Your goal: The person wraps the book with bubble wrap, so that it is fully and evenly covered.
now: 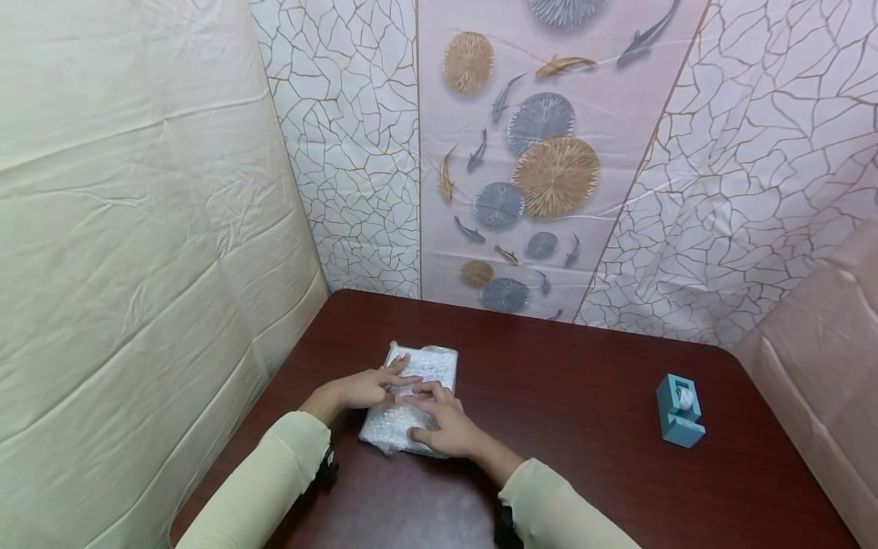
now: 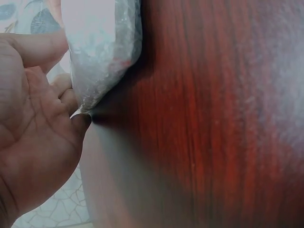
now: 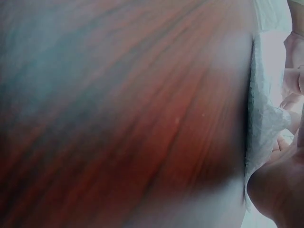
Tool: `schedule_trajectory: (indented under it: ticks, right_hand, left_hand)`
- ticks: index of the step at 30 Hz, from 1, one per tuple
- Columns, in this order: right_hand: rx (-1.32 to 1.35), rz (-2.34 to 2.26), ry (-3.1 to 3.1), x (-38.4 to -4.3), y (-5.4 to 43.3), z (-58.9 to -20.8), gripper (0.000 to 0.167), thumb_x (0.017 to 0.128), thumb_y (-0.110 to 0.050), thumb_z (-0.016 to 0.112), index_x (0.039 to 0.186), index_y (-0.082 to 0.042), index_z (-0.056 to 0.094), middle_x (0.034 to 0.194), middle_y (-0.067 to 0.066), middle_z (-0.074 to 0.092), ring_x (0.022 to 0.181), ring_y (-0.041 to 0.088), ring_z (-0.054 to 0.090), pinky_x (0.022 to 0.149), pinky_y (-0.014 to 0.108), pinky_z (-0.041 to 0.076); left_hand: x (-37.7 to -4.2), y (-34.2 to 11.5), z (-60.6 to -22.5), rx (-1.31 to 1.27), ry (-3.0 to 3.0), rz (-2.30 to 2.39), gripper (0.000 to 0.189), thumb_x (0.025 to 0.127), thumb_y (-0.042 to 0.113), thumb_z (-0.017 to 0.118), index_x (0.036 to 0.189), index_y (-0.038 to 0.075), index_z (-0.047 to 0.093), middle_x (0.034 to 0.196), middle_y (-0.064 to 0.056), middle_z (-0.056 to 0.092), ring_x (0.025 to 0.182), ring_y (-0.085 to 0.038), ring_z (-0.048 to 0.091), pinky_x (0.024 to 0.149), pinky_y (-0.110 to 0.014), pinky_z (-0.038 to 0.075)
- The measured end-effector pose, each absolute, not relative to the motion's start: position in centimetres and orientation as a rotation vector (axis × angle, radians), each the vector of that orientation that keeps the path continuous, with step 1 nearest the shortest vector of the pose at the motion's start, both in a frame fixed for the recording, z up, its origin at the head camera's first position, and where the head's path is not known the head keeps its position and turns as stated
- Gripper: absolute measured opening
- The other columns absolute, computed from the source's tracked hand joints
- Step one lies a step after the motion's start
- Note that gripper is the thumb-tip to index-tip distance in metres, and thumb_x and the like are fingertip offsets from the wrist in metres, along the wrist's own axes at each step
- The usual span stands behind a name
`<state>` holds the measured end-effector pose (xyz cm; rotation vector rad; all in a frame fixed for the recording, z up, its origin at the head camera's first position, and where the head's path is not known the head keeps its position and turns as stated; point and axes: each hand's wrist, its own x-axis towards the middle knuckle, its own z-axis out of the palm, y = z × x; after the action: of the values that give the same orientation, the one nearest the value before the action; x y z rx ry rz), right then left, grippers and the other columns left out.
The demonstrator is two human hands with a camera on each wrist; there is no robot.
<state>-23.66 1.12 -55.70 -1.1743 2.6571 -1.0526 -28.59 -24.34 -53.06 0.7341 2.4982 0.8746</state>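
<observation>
A flat package in bubble wrap [image 1: 389, 433] lies on the dark red-brown table, a white, printed-looking surface showing through its upper part. Across its left side and middle reaches my left hand [image 1: 366, 387], fingers stretched out and spread over the wrap. My right hand [image 1: 449, 427] rests on the lower right part, fingers extended toward the left fingertips and thumb toward the near side. In the left wrist view, the left hand [image 2: 38, 128] is beside the crinkled edge of the package [image 2: 102, 52]. The right wrist view shows the right hand [image 3: 278, 185] against the wrapped side [image 3: 261, 128].
A light blue tape dispenser [image 1: 679, 412] with a roll in it stands on the right part of the table [image 1: 562, 412]. Pale padded fabric [image 1: 137, 229] hangs along the left side, and a patterned curtain [image 1: 363, 152] is behind the far edge.
</observation>
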Motion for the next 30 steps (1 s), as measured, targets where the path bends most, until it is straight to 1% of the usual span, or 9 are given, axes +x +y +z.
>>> schedule_trajectory:
  ticks: [4, 12, 17, 21, 27, 30]
  right_hand:
    - [-1.245, -1.065, 2.686, -23.51, 1.20, -55.83, 0.060, 0.097, -0.028, 0.075, 0.155, -0.016, 0.066, 0.151, 0.019, 0.053, 0.140, 0.038, 0.050, 0.102, 0.060, 0.042]
    - [-1.178, -0.974, 2.698, -23.53, 1.11, -55.84, 0.058, 0.101, -0.031, 0.072, 0.157, -0.019, 0.064, 0.155, 0.017, 0.052, 0.145, 0.036, 0.049, 0.108, 0.060, 0.041]
    - [-1.168, -0.993, 2.695, -23.51, 1.03, -55.74, 0.055, 0.105, -0.032, 0.070, 0.156, -0.015, 0.064, 0.156, 0.018, 0.052, 0.147, 0.038, 0.048, 0.111, 0.065, 0.041]
    - [-1.166, -1.012, 2.685, -23.46, 1.00, -55.78, 0.054, 0.107, -0.033, 0.069, 0.157, -0.013, 0.064, 0.157, 0.019, 0.051, 0.148, 0.039, 0.048, 0.113, 0.068, 0.040]
    - [-1.189, -1.000, 2.704, -23.45, 1.01, -55.91, 0.054, 0.106, -0.031, 0.071, 0.155, -0.012, 0.065, 0.158, 0.019, 0.052, 0.149, 0.039, 0.048, 0.112, 0.068, 0.042]
    - [-1.207, -1.011, 2.711, -23.49, 1.08, -56.11, 0.054, 0.106, -0.031, 0.071, 0.155, -0.011, 0.065, 0.157, 0.020, 0.052, 0.149, 0.040, 0.048, 0.112, 0.070, 0.043]
  left_hand:
    - [-28.67, -24.39, -53.23, 0.788, 2.529, 0.835, 0.065, 0.101, 0.022, 0.060, 0.165, 0.026, 0.053, 0.188, -0.010, 0.012, 0.175, -0.036, 0.009, 0.135, -0.069, 0.021]
    - [-28.48, -24.24, -53.39, 0.810, 2.563, 0.805, 0.066, 0.100, 0.024, 0.058, 0.166, 0.026, 0.052, 0.187, -0.012, 0.013, 0.174, -0.038, 0.014, 0.132, -0.069, 0.029]
    - [-28.41, -24.08, -53.28, 0.799, 2.570, 0.814, 0.069, 0.097, 0.018, 0.061, 0.165, 0.025, 0.053, 0.187, -0.013, 0.013, 0.173, -0.039, 0.014, 0.132, -0.071, 0.028]
    - [-28.37, -24.07, -53.19, 0.789, 2.564, 0.814, 0.070, 0.096, 0.017, 0.062, 0.165, 0.024, 0.053, 0.187, -0.013, 0.013, 0.174, -0.039, 0.014, 0.133, -0.070, 0.027]
    - [-28.33, -24.06, -53.09, 0.796, 2.555, 0.817, 0.068, 0.099, 0.016, 0.063, 0.165, 0.022, 0.053, 0.187, -0.014, 0.013, 0.173, -0.040, 0.014, 0.133, -0.070, 0.027]
    - [-28.41, -24.04, -53.10, 0.798, 2.553, 0.822, 0.066, 0.100, 0.018, 0.063, 0.165, 0.022, 0.053, 0.187, -0.015, 0.012, 0.173, -0.042, 0.015, 0.133, -0.071, 0.026]
